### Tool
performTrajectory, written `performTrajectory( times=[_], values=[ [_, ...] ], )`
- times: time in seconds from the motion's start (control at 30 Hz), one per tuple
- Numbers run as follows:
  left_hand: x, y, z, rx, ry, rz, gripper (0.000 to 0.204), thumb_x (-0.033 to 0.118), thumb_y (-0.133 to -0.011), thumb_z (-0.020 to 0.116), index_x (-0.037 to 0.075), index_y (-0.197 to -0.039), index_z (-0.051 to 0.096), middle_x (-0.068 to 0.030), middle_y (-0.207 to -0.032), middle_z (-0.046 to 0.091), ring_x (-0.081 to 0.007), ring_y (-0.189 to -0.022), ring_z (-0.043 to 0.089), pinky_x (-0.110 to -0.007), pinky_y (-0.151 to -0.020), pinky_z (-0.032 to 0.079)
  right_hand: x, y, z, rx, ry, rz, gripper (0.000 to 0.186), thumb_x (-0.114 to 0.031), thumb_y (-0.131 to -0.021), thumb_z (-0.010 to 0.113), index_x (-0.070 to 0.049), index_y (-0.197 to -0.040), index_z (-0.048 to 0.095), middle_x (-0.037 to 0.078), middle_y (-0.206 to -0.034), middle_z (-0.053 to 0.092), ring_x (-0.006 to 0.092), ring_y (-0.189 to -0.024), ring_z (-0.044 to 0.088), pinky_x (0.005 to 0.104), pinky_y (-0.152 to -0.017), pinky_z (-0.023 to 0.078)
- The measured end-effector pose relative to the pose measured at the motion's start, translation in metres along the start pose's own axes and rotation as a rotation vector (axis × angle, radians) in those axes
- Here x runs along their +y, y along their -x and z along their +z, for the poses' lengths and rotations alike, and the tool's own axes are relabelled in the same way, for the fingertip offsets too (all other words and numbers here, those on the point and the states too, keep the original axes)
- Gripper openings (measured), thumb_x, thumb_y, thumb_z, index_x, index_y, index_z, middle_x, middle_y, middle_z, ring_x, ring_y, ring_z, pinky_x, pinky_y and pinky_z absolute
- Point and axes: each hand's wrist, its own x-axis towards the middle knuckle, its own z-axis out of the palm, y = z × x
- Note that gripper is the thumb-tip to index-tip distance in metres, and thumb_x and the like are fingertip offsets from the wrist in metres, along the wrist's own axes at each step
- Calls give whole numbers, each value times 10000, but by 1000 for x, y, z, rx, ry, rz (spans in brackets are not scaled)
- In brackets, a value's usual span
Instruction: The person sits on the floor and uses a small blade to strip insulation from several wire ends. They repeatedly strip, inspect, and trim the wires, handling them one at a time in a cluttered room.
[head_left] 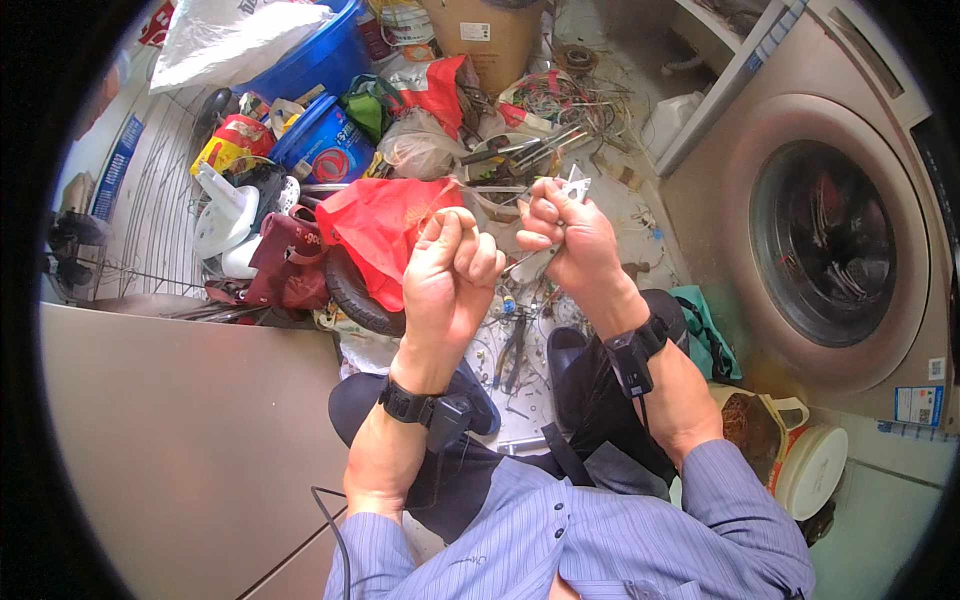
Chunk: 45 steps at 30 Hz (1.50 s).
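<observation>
Raised in front of my chest, my left hand (448,262) is closed in a pinch; whatever sits between its fingertips is too small to make out. Close by on the right, my right hand (575,240) is curled around a small silvery-white metal piece (577,188), whose top sticks out above the thumb. Its exact kind does not show. A thin dark rod or wire (519,262) slants down from beside the right fingers. The hands are apart. Below them on the floor lie pliers (514,352) with dark handles, amid small scattered scraps.
A red plastic bag (365,225) lies over a black tyre (360,295) on the left. Behind stand a blue bucket (330,145), a cardboard box (490,50) and tangled wires (560,100). A washing machine (730,250) borders the right, with a lidded tub (812,472) nearer me.
</observation>
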Motion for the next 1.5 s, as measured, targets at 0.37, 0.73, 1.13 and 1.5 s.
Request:
performTrajectory(
  times=[0.37,0.73,1.13,1.5],
  values=[
    [-10,10,-10,48,-308,-87,177,154,-1054,566,16,-972,642,61,-587,283,-92,-526,271,-275,-539,265,-27,-4,-5,204,325,-111,139,-149,-1008,639,-39,-934,595,-70,-650,390,57,-508,327,268,-475,308],
    [40,37,-14,339,-375,77,172,135,-1051,575,26,-938,646,58,-606,366,-70,-507,285,-259,-489,246,-114,2,-37,365,359,-426,110,-90,-1015,601,19,-1002,612,-38,-676,444,86,-506,349,273,-477,347],
    [56,8,-36,160,-64,32,221,178,-1073,521,20,-987,650,60,-586,276,-92,-501,282,-266,-492,248,-32,14,-26,163,1093,84,188,-218,-991,651,-33,-956,650,-34,-663,519,74,-531,486,251,-499,409],
    [48,7,-23,92,15,0,242,186,-1084,494,23,-991,648,56,-576,267,-93,-498,277,-271,-490,237,24,25,-22,-294,1288,13,204,-129,-1019,582,16,-1130,672,143,-1055,711,283,-995,684,393,-918,528]
  ],
)
